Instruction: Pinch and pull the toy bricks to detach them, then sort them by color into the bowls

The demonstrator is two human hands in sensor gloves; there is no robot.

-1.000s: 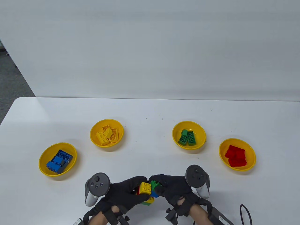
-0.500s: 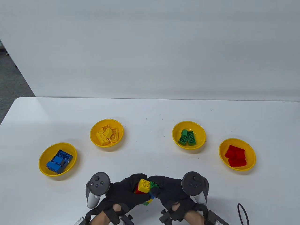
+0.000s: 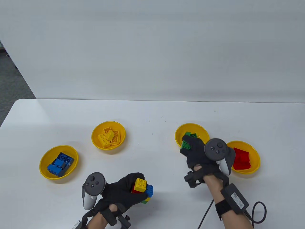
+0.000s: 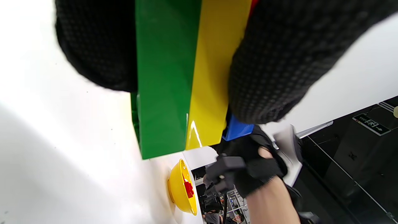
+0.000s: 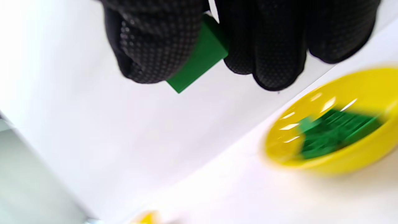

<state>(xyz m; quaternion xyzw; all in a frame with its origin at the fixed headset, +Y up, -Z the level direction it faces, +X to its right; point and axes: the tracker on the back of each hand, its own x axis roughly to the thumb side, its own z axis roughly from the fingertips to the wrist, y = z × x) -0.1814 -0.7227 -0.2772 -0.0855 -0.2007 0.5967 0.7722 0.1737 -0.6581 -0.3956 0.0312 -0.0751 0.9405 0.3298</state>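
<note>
My left hand (image 3: 126,193) grips a stack of joined bricks (image 3: 142,189) near the table's front edge: yellow on top, then red, blue, yellow and green. The left wrist view shows the stack's green and yellow sides (image 4: 174,77) between my gloved fingers. My right hand (image 3: 191,149) pinches a loose green brick (image 3: 185,144) over the near rim of the bowl of green bricks (image 3: 202,130). In the right wrist view the green brick (image 5: 199,60) sits between thumb and fingers, with the green-brick bowl (image 5: 332,137) below and to the right.
Three more yellow bowls stand on the white table: blue bricks (image 3: 45,167) at the left, yellow bricks (image 3: 95,136) behind it, red bricks (image 3: 255,152) at the far right. A cable and a wrist box (image 3: 234,199) trail from my right forearm.
My right hand pulled the green brick off the stack and carried it up and to the right, to the green-brick bowl. My left hand shifted slightly left with the remaining stack.
</note>
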